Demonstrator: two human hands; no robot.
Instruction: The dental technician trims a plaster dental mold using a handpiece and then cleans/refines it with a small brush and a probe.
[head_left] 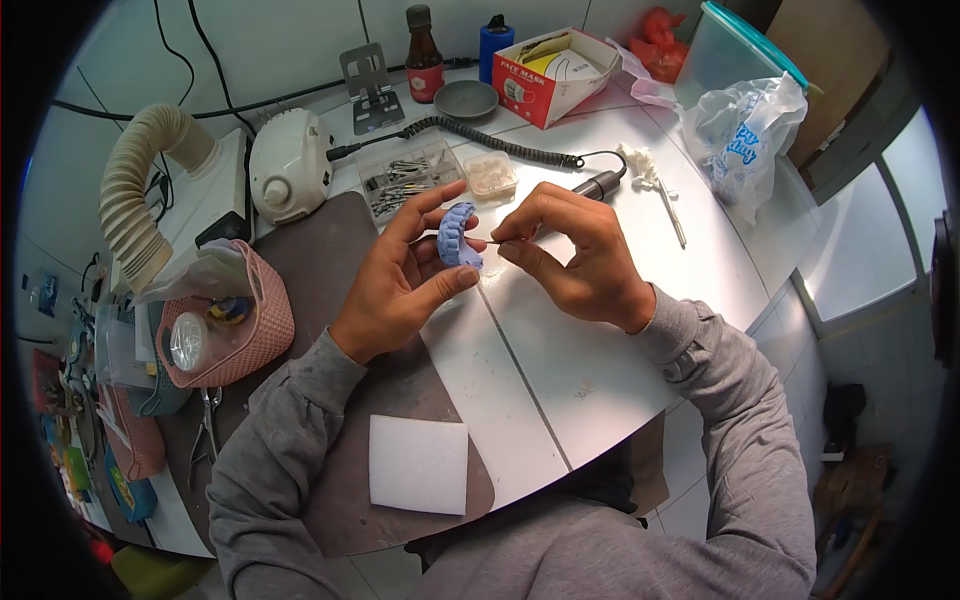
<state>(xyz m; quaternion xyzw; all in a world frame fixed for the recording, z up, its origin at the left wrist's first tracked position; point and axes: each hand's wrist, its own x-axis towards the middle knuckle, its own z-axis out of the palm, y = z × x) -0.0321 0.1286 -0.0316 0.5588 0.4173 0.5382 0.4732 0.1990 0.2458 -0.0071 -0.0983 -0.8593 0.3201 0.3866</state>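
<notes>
A blue dental model [455,236], arch-shaped with a row of teeth, is held up above the table. My left hand [405,275] grips it, with the thumb at its lower end and the fingers behind it. Close by on the right, my right hand [575,250] pinches a thin metal tool [488,241] between thumb and forefinger. Its tip points left into the inner curve of the model; whether it touches there I cannot tell. Behind the right hand lies a dark rotary handpiece [598,186] on a coiled black cord.
A compartment box of burs [408,180] and a small clear box [490,176] stand beyond my hands. At left are a pink basket [270,320], pliers [207,420], a white motor unit [290,165] and a ribbed hose [125,205]. A white square pad [418,465] lies near me.
</notes>
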